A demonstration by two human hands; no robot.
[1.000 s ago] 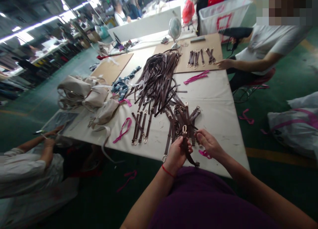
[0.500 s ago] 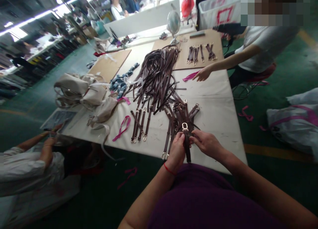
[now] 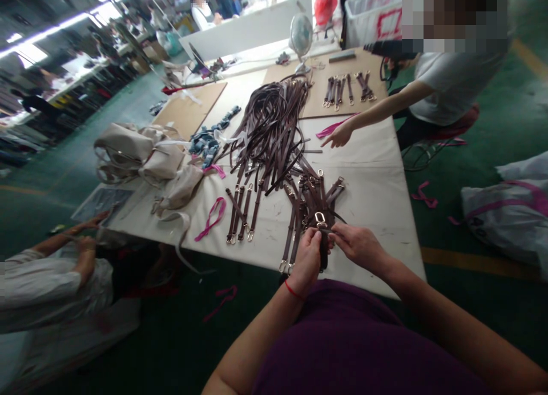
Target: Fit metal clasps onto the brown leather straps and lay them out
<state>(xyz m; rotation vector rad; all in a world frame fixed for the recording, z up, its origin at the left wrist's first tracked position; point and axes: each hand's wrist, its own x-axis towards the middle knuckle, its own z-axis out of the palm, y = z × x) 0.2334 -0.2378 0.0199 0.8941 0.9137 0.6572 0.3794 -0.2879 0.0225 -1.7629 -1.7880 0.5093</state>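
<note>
My left hand (image 3: 306,262), with a red string on its wrist, grips a dark brown leather strap (image 3: 324,252) just below its gold metal clasp (image 3: 320,219). My right hand (image 3: 357,246) pinches the strap at the clasp from the right, its fingertips touching the metal. Both hands are over the table's near edge. Just beyond them lies a heap of similar clasped straps (image 3: 310,204). A larger tangle of long brown straps (image 3: 269,132) lies farther back.
A co-worker's hand (image 3: 338,137) reaches over the white-covered table (image 3: 377,212) near pink strips (image 3: 336,127). Straps lie in rows on cardboard (image 3: 368,101). Beige bags (image 3: 128,146) and denim pieces (image 3: 205,146) sit left. Another co-worker (image 3: 51,281) sits lower left. A white sack (image 3: 505,218) lies on the floor right.
My hands have drawn closer to the clasp, and less strap hangs below them. The co-worker's arm has stretched farther over the table. The whole view has shifted slightly.
</note>
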